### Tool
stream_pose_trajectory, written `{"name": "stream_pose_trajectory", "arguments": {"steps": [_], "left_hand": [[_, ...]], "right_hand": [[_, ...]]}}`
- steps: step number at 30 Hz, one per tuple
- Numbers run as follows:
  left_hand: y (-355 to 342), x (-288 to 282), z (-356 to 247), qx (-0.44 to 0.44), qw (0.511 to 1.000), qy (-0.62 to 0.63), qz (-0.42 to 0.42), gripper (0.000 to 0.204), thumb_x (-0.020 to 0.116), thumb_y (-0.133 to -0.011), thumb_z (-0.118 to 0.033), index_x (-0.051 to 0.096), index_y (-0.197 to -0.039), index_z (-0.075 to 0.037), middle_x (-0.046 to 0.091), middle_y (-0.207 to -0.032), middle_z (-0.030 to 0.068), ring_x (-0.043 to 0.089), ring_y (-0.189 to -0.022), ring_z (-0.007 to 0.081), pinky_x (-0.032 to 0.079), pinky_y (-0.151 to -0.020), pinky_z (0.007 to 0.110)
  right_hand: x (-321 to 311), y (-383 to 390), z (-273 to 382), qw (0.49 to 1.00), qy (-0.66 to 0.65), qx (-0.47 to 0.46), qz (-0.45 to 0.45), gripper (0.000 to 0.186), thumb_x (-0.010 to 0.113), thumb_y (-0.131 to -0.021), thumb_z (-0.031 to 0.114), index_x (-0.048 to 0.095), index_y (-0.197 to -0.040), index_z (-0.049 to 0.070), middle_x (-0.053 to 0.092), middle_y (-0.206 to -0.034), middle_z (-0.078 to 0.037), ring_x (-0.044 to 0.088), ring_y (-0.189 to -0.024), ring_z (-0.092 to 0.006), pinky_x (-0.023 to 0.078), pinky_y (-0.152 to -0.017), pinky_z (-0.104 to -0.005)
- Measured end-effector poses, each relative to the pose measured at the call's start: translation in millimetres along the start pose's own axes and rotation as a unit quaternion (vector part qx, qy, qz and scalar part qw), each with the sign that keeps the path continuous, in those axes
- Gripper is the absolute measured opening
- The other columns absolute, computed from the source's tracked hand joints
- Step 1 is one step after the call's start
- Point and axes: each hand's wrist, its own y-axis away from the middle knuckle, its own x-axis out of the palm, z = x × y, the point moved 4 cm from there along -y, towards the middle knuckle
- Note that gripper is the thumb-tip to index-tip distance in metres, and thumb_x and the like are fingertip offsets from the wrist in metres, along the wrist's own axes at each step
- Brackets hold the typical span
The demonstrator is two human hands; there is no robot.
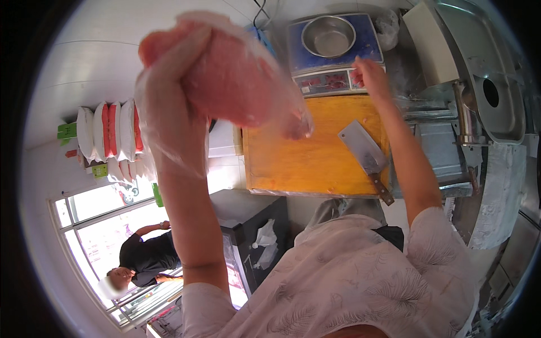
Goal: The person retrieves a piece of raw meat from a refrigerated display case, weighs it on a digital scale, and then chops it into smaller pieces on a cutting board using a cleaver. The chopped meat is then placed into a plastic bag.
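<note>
Left hand [164, 101] raised, gripping — right hand [369, 77] outstretched

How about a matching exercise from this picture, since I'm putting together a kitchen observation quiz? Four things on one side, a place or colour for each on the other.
Column one
1. Raw meat
2. Cleaver
3. Round metal bowl
4. Cutting board

Column two
A. Orange-yellow
B. On the blue top of the scale
C. Lying flat, wooden handle toward the wearer
D. Raised in the gloved left hand

Pairs: 1-D, 2-C, 3-B, 4-A
</note>
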Motion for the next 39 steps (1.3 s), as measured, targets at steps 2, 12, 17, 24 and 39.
{"name": "stream_pose_trajectory", "arguments": {"steps": [2, 12, 17, 24, 39], "left_hand": [[-16.1, 14.9, -2.3, 0.011, 0.999, -0.023, 0.026, 0.028, 0.072, -0.099, -0.016, 0.071, -0.122, 0.001, 0.075, -0.114, 0.0105, 0.073, -0.111, 0.0189, 0.057, -0.100, 0.032], [-126.6, 107.1, 6.2, 0.103, 0.986, 0.069, 0.115, 0.015, 0.070, -0.095, -0.007, 0.058, -0.105, -0.008, 0.066, -0.095, 0.0078, 0.067, -0.084, 0.0201, 0.059, -0.074, 0.036], [-182.3, 129.5, 20.6, 0.090, 0.987, 0.079, 0.109, 0.011, 0.067, -0.099, -0.009, 0.062, -0.109, -0.008, 0.067, -0.101, 0.0117, 0.068, -0.088, 0.0237, 0.059, -0.075, 0.039], [-206.0, 119.5, 63.8, 0.103, 0.992, -0.011, 0.070, 0.013, 0.065, -0.100, -0.012, 0.063, -0.112, -0.007, 0.068, -0.104, 0.0126, 0.069, -0.092, 0.0249, 0.059, -0.078, 0.039], [-204.3, 111.5, 103.1, 0.089, 0.993, -0.064, 0.045, 0.020, 0.063, -0.102, -0.017, 0.066, -0.118, -0.007, 0.070, -0.112, 0.0144, 0.070, -0.101, 0.0275, 0.060, -0.083, 0.041]], "right_hand": [[16.5, 29.9, -12.0, 0.997, -0.047, -0.052, 0.037, 0.042, 0.061, -0.109, 0.041, 0.073, -0.119, 0.002, 0.079, -0.100, -0.008, 0.072, -0.085, -0.0142, 0.057, -0.078, -0.0288], [-27.3, 13.6, -31.0, 0.978, -0.199, -0.070, -0.002, 0.025, 0.066, -0.108, 0.021, 0.071, -0.127, 0.005, 0.076, -0.121, -0.012, 0.072, -0.109, -0.0209, 0.057, -0.095, -0.0363], [-24.4, -6.2, -22.1, 0.954, -0.292, -0.065, -0.003, 0.021, 0.067, -0.104, 0.011, 0.072, -0.123, 0.004, 0.078, -0.111, -0.011, 0.074, -0.095, -0.0192, 0.059, -0.087, -0.0349], [-87.5, 12.7, -40.5, 0.958, 0.124, -0.175, -0.193, 0.018, 0.069, -0.103, 0.013, 0.077, -0.115, 0.003, 0.074, -0.096, -0.007, 0.070, -0.084, -0.0217, 0.057, -0.078, -0.0365], [-54.6, 61.0, -70.8, 0.730, 0.649, -0.204, -0.059, 0.050, 0.061, -0.107, 0.033, 0.059, -0.154, 0.017, 0.059, -0.120, -0.006, 0.053, -0.117, -0.0294, 0.043, -0.101, -0.0489]]}}
